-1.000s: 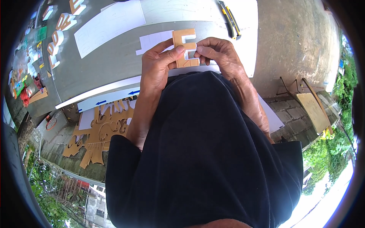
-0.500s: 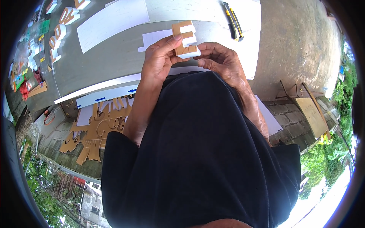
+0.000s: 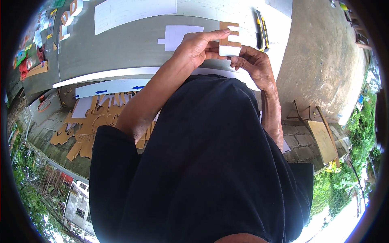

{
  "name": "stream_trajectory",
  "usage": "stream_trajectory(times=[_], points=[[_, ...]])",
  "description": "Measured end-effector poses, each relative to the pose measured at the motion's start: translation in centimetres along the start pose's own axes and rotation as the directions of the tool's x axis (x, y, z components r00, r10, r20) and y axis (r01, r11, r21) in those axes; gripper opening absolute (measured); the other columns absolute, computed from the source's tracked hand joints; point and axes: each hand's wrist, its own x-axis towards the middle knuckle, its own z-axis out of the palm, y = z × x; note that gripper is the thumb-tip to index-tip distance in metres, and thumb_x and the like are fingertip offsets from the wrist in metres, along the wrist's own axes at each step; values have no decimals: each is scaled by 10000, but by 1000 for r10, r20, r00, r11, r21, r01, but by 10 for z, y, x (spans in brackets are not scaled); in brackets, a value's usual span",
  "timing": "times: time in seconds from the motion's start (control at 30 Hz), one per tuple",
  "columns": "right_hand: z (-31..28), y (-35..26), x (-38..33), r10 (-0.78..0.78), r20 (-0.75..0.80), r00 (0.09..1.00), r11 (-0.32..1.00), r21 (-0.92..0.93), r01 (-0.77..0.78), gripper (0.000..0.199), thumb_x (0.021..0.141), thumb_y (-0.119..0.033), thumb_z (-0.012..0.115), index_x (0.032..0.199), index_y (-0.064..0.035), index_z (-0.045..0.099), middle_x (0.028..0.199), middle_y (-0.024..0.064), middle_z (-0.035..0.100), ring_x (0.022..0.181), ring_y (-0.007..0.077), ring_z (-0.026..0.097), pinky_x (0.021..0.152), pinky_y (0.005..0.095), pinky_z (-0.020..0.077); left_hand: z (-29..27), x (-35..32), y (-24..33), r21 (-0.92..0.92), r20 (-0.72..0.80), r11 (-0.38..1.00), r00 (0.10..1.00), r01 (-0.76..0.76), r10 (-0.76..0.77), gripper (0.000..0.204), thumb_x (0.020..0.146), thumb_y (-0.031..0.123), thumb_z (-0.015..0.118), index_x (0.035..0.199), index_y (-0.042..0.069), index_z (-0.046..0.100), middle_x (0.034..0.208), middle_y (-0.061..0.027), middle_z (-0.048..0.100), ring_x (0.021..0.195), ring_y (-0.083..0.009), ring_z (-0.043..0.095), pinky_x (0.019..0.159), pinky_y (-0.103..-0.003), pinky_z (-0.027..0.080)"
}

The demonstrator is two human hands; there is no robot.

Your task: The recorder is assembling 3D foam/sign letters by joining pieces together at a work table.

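My left hand [image 3: 197,45] grips a small three-pronged cardboard letter [image 3: 230,43] with a brown face and white sides. The left thumb lies along its brown face, while the other fingers are behind and beneath, partly hidden. Curled at the lower right corner of the letter, my right hand [image 3: 258,67] has its thumb and fingertips closed on its edge. The letter is held above the grey table, its white lower side turned toward me. Just to the right lies a yellow and black utility knife [image 3: 262,30].
White paper sheets [image 3: 133,15] and a notched white piece [image 3: 182,37] lie on the grey table [image 3: 121,50]. More cardboard letters [image 3: 67,22] stand at the far left. A long white strip [image 3: 109,74] runs along the near edge, above cut brown cardboard [image 3: 91,129].
Both hands have shifted right with the letter, closer to the utility knife. The letter has turned so its white lower side shows more. The whole view has also shifted.
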Motion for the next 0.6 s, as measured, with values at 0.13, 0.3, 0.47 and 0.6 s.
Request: stream_trajectory(times=[0.13,0.3,0.47,0.6], points=[[1,2,1,-1,-11,1000,1000,7,2,262,893,-126,755,1109,18,723,827,86,722,718,129,646,658,279,540,-2,2,1,34,11,999,1000,6,-6,692,816,312,840,1255,-131,541,1121,-245,648,1029,-312,683,880,-429,596],[1,3,1,8,-7,1000,1000,18,-8,248,892,-113,751,1100,20,729,811,88,722,715,135,655,667,284,551,-6,6,-4,25,11,999,1000,20,-21,709,812,316,845,1264,-132,531,1132,-254,644,1059,-322,674,907,-436,587],[3,2,0,11,-11,1000,999,35,-10,234,893,-107,748,1082,30,732,795,96,722,712,141,663,674,294,562,-6,7,-6,17,7,1000,1000,24,-24,698,813,321,845,1265,-117,543,1144,-249,644,1058,-313,673,902,-425,589],[4,2,0,32,-11,999,998,53,-31,220,898,-107,742,1060,42,736,779,105,720,702,146,663,678,295,564,-8,6,-5,0,0,1000,1000,17,-17,685,797,295,857,1235,-139,559,1108,-253,651,1002,-330,691,845,-427,615]])
